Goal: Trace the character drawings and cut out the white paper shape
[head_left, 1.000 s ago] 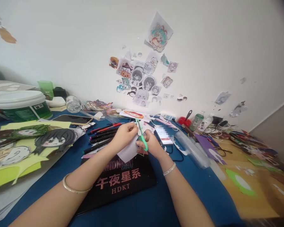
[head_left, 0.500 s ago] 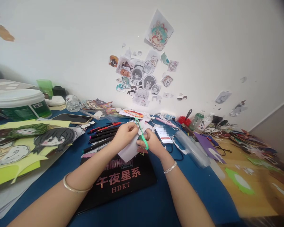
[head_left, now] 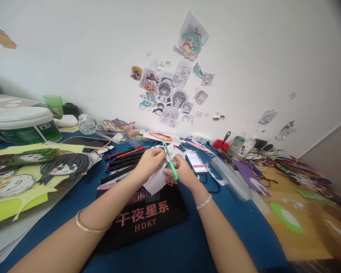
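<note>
My left hand (head_left: 152, 162) pinches a piece of white paper (head_left: 155, 182), which hangs below the fingers over the black box. Fingers of my right hand (head_left: 182, 170) are closed round the handle of green scissors (head_left: 173, 170). The blades point away from me and lie against the paper, between the two hands. Whether the blades are parted cannot be made out clearly. Under the hands lies a flat black box (head_left: 147, 231) with pink lettering.
Several black and red pens (head_left: 122, 167) lie left of my hands. A lit phone (head_left: 197, 163) and a clear plastic roll (head_left: 230, 180) are on the right. Paper cut-outs (head_left: 64, 167) cover the left side. A white-lidded tub (head_left: 22, 125) stands behind them.
Both hands and the scissors stay nearly in place. The hanging paper has shifted very slightly to the right.
</note>
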### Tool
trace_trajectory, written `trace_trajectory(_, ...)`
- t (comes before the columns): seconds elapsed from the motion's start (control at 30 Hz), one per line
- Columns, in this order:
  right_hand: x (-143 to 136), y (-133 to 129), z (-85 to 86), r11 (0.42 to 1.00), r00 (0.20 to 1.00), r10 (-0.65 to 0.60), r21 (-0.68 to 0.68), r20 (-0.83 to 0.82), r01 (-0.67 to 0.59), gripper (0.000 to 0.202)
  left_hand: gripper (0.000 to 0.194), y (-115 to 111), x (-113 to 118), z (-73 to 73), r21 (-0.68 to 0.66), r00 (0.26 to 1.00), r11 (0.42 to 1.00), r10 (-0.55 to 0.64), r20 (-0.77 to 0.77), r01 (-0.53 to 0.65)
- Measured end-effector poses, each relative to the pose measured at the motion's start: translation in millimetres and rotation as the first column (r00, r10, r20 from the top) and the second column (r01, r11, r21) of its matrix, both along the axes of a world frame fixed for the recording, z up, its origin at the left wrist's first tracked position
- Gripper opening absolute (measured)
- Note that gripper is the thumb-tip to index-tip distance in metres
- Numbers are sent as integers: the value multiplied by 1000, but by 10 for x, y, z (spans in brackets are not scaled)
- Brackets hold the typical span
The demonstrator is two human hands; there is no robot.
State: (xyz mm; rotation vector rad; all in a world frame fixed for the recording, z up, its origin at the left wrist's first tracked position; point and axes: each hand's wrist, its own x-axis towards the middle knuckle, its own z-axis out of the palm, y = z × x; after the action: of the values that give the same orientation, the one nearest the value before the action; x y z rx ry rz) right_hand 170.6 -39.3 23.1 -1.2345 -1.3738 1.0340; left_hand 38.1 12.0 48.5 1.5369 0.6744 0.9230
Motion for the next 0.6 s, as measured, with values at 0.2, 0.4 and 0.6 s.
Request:
trace_trajectory(0.2, -10, 13, -13, 999, 999, -46, -7, 10, 46, 46, 27, -4, 10, -13, -4, 1000, 1000, 13, 14, -12)
trace_trajectory(0.4, -44, 23, -13, 999, 999, -46, -7, 2, 46, 46, 26, -32, 29, -9, -23, 997, 998, 54, 54, -53)
trace_trajectory(0.6, -71, 7, 8, 998, 998, -61, -10, 12, 61, 47, 24, -63, 43, 2, -56, 995, 997, 54, 81, -49)
